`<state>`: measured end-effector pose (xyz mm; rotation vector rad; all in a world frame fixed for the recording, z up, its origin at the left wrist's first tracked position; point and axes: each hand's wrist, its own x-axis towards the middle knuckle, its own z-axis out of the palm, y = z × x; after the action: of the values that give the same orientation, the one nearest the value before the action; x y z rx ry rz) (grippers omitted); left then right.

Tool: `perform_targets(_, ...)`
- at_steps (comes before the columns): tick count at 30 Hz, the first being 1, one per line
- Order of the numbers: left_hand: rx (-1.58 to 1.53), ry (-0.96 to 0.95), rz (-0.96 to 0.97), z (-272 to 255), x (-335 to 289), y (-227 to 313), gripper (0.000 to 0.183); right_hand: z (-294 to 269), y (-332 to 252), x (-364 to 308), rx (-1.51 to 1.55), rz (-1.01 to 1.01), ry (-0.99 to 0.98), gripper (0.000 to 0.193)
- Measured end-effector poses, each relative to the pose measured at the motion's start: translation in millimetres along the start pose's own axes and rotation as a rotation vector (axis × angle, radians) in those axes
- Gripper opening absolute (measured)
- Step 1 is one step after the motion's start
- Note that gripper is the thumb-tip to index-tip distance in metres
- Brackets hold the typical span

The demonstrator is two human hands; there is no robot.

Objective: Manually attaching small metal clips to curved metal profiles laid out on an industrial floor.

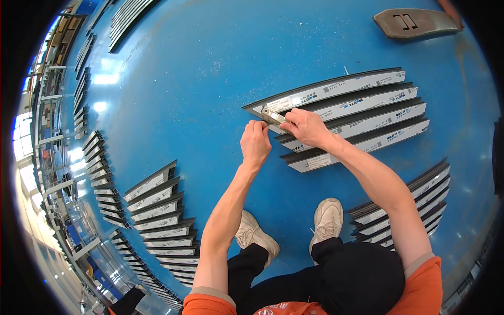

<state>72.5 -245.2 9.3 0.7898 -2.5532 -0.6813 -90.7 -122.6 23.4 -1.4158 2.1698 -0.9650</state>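
Observation:
Several dark profiles with white printed film on their sides lie side by side on the blue floor in front of me, their ends cut at a slant. My right hand (306,127) is closed on a small silvery metal piece (273,116) over the left ends of these profiles (357,84). What kind of part the piece is, I cannot make out. Just left of it, my left hand (255,143) is closed, with its fingertips pinched close to the near end of a profile. Anything in that pinch is hidden.
More film-covered profiles (160,212) lie in rows at the left, with another stack (425,202) at the lower right. A brown slotted board (436,25) is at the far right. Racks (52,126) line the left side. My shoes (326,220) stand on the floor (210,63) near the profiles.

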Motion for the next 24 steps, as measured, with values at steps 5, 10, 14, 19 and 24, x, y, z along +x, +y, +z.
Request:
perform_targets(5, -0.085, 0.057, -0.005, 0, -6, 7, 0.020, 1, 2, 0, -0.011, 0.015, -0.009, 0.030)
perform_targets(10, -0.099, 0.126, -0.020, 1, -7, 4, 0.019, 1, 2, 0, -0.014, 0.011, -0.013, 0.030)
perform_targets(14, -0.002, 0.140, 0.087, 1, -4, -1, 0.018, 0, 1, 0, -0.014, 0.010, -0.018, 0.030)
perform_targets(19, -0.039, 0.151, 0.089, 2, -4, -5, 0.019, 0, 2, 0, -0.015, 0.008, -0.024, 0.030)
perform_targets(24, -0.005, 0.143, 0.178, 2, 2, -6, 0.021, 1, 2, -1, -0.019, -0.024, 0.016, 0.029)
